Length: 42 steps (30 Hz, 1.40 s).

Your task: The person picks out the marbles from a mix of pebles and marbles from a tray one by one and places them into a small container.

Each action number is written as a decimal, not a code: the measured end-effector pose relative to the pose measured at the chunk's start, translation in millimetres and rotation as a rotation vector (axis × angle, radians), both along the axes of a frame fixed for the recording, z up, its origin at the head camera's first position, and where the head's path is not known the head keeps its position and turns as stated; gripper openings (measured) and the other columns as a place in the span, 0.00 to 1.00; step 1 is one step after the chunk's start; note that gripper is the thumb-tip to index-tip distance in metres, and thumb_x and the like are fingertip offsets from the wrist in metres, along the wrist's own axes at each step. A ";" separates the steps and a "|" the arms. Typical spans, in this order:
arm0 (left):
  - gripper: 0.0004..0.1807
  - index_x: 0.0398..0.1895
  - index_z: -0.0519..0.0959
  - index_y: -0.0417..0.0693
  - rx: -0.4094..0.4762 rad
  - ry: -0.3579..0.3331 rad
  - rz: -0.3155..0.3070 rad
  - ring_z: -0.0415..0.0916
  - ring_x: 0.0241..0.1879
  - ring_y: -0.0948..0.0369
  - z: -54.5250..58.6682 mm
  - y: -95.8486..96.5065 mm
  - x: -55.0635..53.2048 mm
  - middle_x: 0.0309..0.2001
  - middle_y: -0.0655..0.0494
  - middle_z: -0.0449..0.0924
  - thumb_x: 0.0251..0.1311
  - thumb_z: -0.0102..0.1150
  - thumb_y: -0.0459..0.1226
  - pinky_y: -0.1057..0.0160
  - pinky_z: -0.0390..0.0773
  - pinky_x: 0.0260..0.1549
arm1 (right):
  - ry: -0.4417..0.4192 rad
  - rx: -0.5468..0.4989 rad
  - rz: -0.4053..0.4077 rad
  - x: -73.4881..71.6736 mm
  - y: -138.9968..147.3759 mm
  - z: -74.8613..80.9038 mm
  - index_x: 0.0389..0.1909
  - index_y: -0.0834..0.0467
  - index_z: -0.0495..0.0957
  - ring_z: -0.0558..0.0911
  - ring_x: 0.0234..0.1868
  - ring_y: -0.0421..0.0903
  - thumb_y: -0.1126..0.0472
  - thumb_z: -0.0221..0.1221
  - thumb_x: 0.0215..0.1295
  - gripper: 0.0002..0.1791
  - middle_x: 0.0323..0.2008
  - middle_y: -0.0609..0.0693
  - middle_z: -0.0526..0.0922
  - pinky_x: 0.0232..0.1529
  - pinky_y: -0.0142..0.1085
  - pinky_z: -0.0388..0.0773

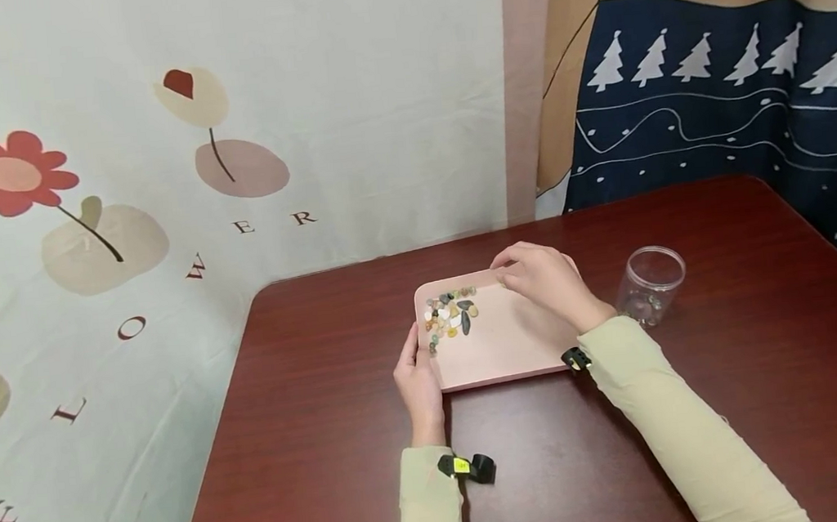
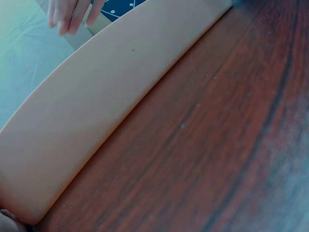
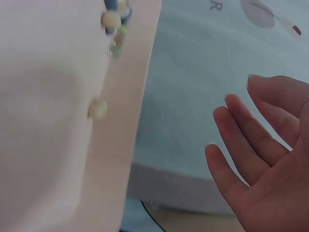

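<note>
"Resting on a red-brown wooden counter [image 1: 331, 464] is a shallow pink rectangular tray [image 1: 513, 339]. What lies in it?"

"Pebbles [image 1: 455, 315], white, yellow and dark grey, grouped toward the far left corner, with small glass marbles [image 1: 435, 343] along the walls beside them. One cream pebble [image 3: 97, 108] sits by itself at the far wall."

"And the hands?"

"The left hand [image 1: 419, 384] is against the tray's left side; whether its fingers pinch the rim, I cannot tell. The right hand [image 1: 541, 280] is over the tray's far right part. Its wrist view shows the fingers loosely spread, gaps between them, apart from the cream pebble."

"Does anything block the view?"

"From the head, the right hand and its pale green sleeve [image 1: 673, 405] cover much of the tray's right end. The cuff also overlaps the lower left of a clear jar [image 1: 649, 288], which stands near the tray's right side with glassy pieces at its bottom. In the left wrist view, the tray's outer wall hides the stones."

"What is behind?"

"A white cloth [image 1: 378, 117] printed with flowers and letters and, at the right, a navy cloth [image 1: 717, 123] with white fir trees."
</note>
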<state>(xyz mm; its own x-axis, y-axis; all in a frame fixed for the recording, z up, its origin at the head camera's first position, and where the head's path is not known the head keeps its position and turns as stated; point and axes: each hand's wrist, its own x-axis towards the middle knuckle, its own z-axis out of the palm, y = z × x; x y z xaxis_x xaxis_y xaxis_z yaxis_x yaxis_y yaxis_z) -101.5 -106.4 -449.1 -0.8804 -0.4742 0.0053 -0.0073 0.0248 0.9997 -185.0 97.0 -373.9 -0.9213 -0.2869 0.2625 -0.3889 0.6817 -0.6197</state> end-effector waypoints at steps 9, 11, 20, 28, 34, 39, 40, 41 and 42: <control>0.19 0.57 0.70 0.44 -0.004 -0.002 -0.001 0.64 0.56 0.64 -15.7 -1.4 -5.1 0.56 0.55 0.70 0.63 0.44 0.31 0.62 0.64 0.54 | -0.130 -0.108 0.049 -16.6 -13.6 -14.6 0.35 0.52 0.80 0.75 0.40 0.46 0.60 0.58 0.57 0.06 0.37 0.44 0.78 0.42 0.38 0.72; 0.19 0.57 0.71 0.46 0.004 0.001 0.002 0.64 0.56 0.65 -21.6 -3.2 -7.0 0.56 0.57 0.71 0.63 0.45 0.32 0.62 0.64 0.54 | -0.154 -0.116 0.038 -21.3 -16.4 -18.0 0.34 0.52 0.80 0.76 0.41 0.46 0.60 0.58 0.56 0.05 0.37 0.45 0.77 0.42 0.38 0.72; 0.18 0.56 0.72 0.49 -0.017 0.019 0.025 0.65 0.55 0.67 -25.3 -4.3 -8.9 0.54 0.61 0.72 0.62 0.46 0.34 0.64 0.65 0.53 | -0.234 -0.071 0.027 -35.5 -25.6 -28.3 0.35 0.53 0.79 0.75 0.43 0.47 0.61 0.58 0.57 0.05 0.39 0.48 0.78 0.46 0.41 0.70; 0.19 0.56 0.72 0.46 -0.029 0.017 0.034 0.66 0.55 0.67 -25.2 -4.8 -9.1 0.53 0.61 0.73 0.61 0.45 0.32 0.63 0.65 0.53 | -0.275 -0.007 0.028 -42.5 -34.9 -35.7 0.37 0.54 0.79 0.75 0.39 0.46 0.60 0.58 0.57 0.07 0.36 0.49 0.80 0.43 0.41 0.70; 0.19 0.56 0.72 0.47 -0.023 0.012 0.032 0.66 0.54 0.68 -24.6 -5.7 -8.7 0.54 0.61 0.73 0.62 0.46 0.33 0.64 0.66 0.52 | -0.275 -0.008 -0.002 -47.4 -41.4 -45.1 0.36 0.52 0.79 0.75 0.37 0.45 0.59 0.58 0.57 0.07 0.34 0.47 0.80 0.43 0.40 0.69; 0.18 0.56 0.73 0.47 -0.022 0.022 0.035 0.66 0.54 0.67 -24.6 -6.4 -9.1 0.53 0.60 0.73 0.62 0.46 0.33 0.63 0.67 0.52 | -0.230 0.051 0.011 -50.2 -48.4 -49.5 0.35 0.51 0.80 0.75 0.37 0.45 0.58 0.59 0.56 0.07 0.33 0.46 0.81 0.44 0.41 0.66; 0.18 0.56 0.73 0.47 -0.024 0.022 0.035 0.67 0.54 0.67 -24.7 -6.5 -9.3 0.53 0.61 0.73 0.62 0.46 0.33 0.64 0.67 0.52 | -0.222 0.062 0.016 -50.5 -49.5 -49.9 0.35 0.51 0.81 0.76 0.37 0.45 0.57 0.59 0.56 0.07 0.33 0.46 0.81 0.45 0.42 0.65; 0.18 0.56 0.73 0.47 -0.026 0.023 0.035 0.67 0.54 0.67 -25.0 -6.7 -9.5 0.53 0.61 0.73 0.62 0.46 0.33 0.63 0.67 0.52 | -0.211 0.072 0.021 -50.8 -50.6 -50.2 0.35 0.51 0.81 0.76 0.38 0.45 0.57 0.59 0.56 0.07 0.34 0.46 0.81 0.46 0.43 0.64; 0.18 0.56 0.72 0.46 -0.028 0.024 0.034 0.67 0.54 0.67 -24.9 -6.8 -9.8 0.53 0.61 0.73 0.62 0.46 0.33 0.63 0.67 0.52 | -0.200 0.079 0.027 -51.1 -51.6 -50.6 0.35 0.50 0.82 0.76 0.39 0.45 0.57 0.59 0.56 0.07 0.34 0.46 0.82 0.47 0.44 0.62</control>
<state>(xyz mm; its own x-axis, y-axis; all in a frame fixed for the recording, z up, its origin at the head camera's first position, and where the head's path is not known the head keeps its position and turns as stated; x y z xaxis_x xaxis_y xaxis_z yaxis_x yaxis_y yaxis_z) -111.3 -113.2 -473.9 -0.8633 -0.5030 0.0403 0.0158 0.0528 0.9985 -236.1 45.4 -424.5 -0.9445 -0.3247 0.0507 -0.2822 0.7222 -0.6315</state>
